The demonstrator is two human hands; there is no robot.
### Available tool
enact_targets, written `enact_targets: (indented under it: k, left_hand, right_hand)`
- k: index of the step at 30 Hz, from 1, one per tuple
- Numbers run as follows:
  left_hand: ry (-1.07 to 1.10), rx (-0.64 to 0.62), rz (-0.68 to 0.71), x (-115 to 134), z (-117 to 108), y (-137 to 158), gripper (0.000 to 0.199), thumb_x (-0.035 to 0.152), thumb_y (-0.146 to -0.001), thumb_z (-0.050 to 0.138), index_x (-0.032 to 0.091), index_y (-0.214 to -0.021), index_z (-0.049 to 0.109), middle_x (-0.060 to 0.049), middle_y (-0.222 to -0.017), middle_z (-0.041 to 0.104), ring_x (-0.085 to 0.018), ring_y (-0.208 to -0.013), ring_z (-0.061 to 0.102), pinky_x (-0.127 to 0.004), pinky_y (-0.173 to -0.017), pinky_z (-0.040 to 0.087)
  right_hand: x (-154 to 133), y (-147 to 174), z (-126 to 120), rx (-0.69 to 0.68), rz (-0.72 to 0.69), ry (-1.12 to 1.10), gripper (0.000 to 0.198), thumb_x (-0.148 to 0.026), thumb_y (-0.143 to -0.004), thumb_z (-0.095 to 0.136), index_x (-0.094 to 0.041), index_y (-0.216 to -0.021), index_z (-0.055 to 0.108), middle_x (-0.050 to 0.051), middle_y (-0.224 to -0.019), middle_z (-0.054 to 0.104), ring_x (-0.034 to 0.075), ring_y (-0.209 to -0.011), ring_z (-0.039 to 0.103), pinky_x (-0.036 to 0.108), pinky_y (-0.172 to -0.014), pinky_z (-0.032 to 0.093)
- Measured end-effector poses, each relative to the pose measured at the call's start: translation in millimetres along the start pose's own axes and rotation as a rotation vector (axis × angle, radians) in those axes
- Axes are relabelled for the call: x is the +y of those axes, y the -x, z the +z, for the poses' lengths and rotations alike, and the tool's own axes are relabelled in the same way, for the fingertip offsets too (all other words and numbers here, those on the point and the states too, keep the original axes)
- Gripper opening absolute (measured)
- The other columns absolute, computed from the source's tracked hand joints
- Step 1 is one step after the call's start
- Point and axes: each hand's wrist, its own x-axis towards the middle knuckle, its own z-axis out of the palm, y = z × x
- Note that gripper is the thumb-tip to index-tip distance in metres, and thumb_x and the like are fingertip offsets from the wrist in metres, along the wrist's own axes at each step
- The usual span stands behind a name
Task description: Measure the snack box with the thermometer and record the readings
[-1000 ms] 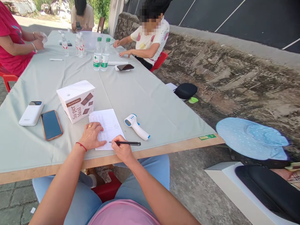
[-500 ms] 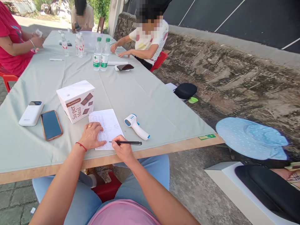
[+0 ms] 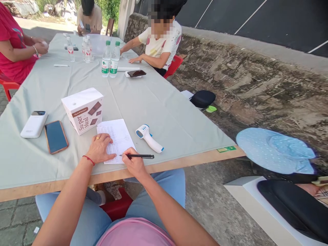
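A sheet of paper (image 3: 121,131) with rows of handwriting lies near the table's front edge. My left hand (image 3: 100,148) rests flat across its left part, fingers spread, a ring and a red string bracelet on it. In my right hand (image 3: 133,164) is a black pen (image 3: 140,156), its tip at the lower part of the sheet. Right of the paper lies a white and blue infrared thermometer (image 3: 149,138). A white and brown box (image 3: 83,111) stands behind my left hand. Further left are a smartphone (image 3: 56,137) and a white power bank (image 3: 34,124).
Two green-capped water bottles (image 3: 109,60) stand mid-table, beside another phone (image 3: 137,73). More bottles (image 3: 86,49) are farther back. Three people sit around the cloth-covered table (image 3: 153,109). A blue dotted hat (image 3: 274,150) lies to the right, above a white box (image 3: 248,194).
My hands and the paper stay almost in place; the pen's rear end shifts very slightly. At the far end, the other people's hands have moved a little.
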Motion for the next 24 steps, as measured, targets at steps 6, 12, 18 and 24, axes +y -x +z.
enact_targets:
  k: [6, 12, 18, 24]
  left_hand:
    - [-0.007, 0.009, 0.009, -1.4, 1.3, -0.1, 0.047, 0.041, -0.062, 0.078, 0.02, -0.099, 0.057, -0.01, -0.121, 0.057, -0.033, -0.112, 0.05, -0.047, -0.098, 0.035]
    - [-0.009, -0.011, -0.001, -1.2, 1.1, -0.5, 0.047, 0.041, -0.063, 0.078, 0.019, -0.099, 0.057, -0.011, -0.122, 0.057, -0.033, -0.113, 0.05, -0.049, -0.098, 0.036]
    - [-0.01, -0.013, -0.008, -0.4, 0.4, -0.2, 0.047, 0.042, -0.063, 0.078, 0.02, -0.099, 0.058, -0.011, -0.123, 0.057, -0.033, -0.112, 0.05, -0.048, -0.098, 0.036]
    - [-0.013, -0.006, 0.004, -2.0, 1.3, -0.1, 0.048, 0.042, -0.063, 0.077, 0.02, -0.1, 0.058, -0.011, -0.123, 0.057, -0.033, -0.112, 0.049, -0.049, -0.098, 0.035]
  right_hand:
    - [0.7, -0.1, 0.0, 0.015, -0.003, 0.005, 0.012, -0.032, -0.073, 0.05, -0.023, -0.065, 0.049, -0.004, -0.055, 0.051, 0.013, -0.053, 0.048, 0.026, -0.053, 0.04]
    - [1.9, 0.3, 0.0, 0.062, 0.016, -0.011, 0.011, -0.031, -0.072, 0.051, -0.023, -0.064, 0.05, -0.004, -0.055, 0.052, 0.013, -0.054, 0.048, 0.026, -0.054, 0.041]
    - [1.8, 0.3, -0.3, 0.044, 0.009, -0.002, 0.011, -0.031, -0.073, 0.051, -0.023, -0.065, 0.05, -0.004, -0.056, 0.052, 0.013, -0.054, 0.048, 0.027, -0.055, 0.042]
    - [1.8, 0.3, -0.9, 0.021, -0.011, 0.017, 0.011, -0.03, -0.073, 0.05, -0.024, -0.065, 0.049, -0.004, -0.054, 0.051, 0.013, -0.053, 0.048, 0.026, -0.054, 0.041]
